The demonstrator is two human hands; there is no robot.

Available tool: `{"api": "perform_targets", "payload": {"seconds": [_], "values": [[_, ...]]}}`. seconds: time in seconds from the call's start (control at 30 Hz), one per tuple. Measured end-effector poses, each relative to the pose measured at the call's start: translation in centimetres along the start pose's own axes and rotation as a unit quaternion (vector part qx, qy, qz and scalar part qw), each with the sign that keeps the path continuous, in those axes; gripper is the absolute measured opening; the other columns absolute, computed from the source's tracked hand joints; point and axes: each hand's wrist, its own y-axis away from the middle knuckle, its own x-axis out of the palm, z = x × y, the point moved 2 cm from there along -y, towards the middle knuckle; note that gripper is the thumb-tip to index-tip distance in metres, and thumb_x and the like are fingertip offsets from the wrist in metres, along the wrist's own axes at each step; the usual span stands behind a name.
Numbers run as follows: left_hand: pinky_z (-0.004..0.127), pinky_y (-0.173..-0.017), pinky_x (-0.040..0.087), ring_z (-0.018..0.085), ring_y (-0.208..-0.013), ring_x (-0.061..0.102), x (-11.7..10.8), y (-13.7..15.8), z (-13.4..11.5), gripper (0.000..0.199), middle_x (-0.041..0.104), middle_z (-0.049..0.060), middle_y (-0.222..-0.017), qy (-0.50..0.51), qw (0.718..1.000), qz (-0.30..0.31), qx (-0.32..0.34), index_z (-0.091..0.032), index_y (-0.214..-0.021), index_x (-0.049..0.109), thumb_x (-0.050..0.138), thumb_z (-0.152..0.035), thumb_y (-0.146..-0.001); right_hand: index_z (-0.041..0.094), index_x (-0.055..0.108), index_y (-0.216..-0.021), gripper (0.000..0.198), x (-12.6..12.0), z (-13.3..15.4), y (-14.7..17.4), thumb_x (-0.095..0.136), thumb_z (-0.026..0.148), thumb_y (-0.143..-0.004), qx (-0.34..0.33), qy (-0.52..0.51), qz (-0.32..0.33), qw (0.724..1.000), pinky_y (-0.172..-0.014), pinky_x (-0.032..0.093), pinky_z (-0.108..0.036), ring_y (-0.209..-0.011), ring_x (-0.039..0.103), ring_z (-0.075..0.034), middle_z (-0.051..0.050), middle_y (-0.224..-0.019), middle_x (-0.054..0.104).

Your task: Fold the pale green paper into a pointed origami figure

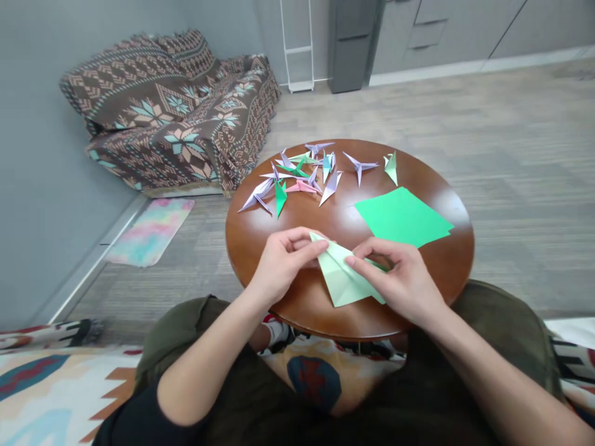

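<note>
A pale green sheet of origami paper (346, 282), partly folded and creased, is held over the near part of the round table. My left hand (290, 257) pinches its upper left corner between thumb and fingers. On the paper's right side, my right hand (395, 272) grips the folded edge, its thumb lying on top. The fingers below the paper are partly hidden. Just beyond my right hand lie green paper sheets (402, 217), stacked slightly askew.
Several folded paper cranes, among them a green crane (280, 197) and a pink crane (302, 186), cluster at the brown table's (297, 316) far left. A lilac crane (359, 167) and a light green crane (391, 167) stand farther right. A covered sofa (186, 118) is beyond.
</note>
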Motion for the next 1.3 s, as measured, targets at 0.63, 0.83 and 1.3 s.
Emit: {"api": "perform_targets", "payload": {"seconds": [0.63,0.83,1.3], "values": [[0.026,-0.071,0.058,0.015,-0.07,0.073,0.02,0.15,0.86,0.021,0.081,0.005,-0.079,-0.058,0.998,-0.001,-0.006,-0.015,-0.084,0.081,0.088,-0.034,-0.079,0.022,0.067,-0.086,0.011,-0.02,0.59,0.37,0.075,0.029,-0.089,-0.008,-0.006,-0.048,0.999,-0.071,0.048,-0.03,-0.071,0.064,-0.018,0.001,-0.073,0.071],[0.022,-0.063,0.051,0.012,-0.063,0.067,0.06,0.36,0.37,0.021,0.078,0.002,-0.071,-0.09,0.996,-0.006,0.015,-0.016,-0.077,0.08,0.087,-0.035,-0.08,0.021,0.074,-0.086,0.016,-0.13,0.49,0.23,0.073,0.035,-0.093,0.01,-0.035,0.008,0.999,-0.069,0.05,-0.029,-0.073,0.068,-0.018,-0.001,-0.078,0.076],[0.026,-0.065,0.053,0.014,-0.063,0.066,-0.15,0.37,0.68,0.022,0.077,0.002,-0.072,-0.075,0.996,-0.035,0.016,-0.016,-0.076,0.079,0.088,-0.036,-0.079,0.02,0.073,-0.079,0.023,-0.04,0.94,0.29,0.068,0.034,-0.097,0.002,-0.008,0.049,0.999,-0.062,0.044,-0.026,-0.066,0.064,-0.015,0.001,-0.072,0.072]]}}
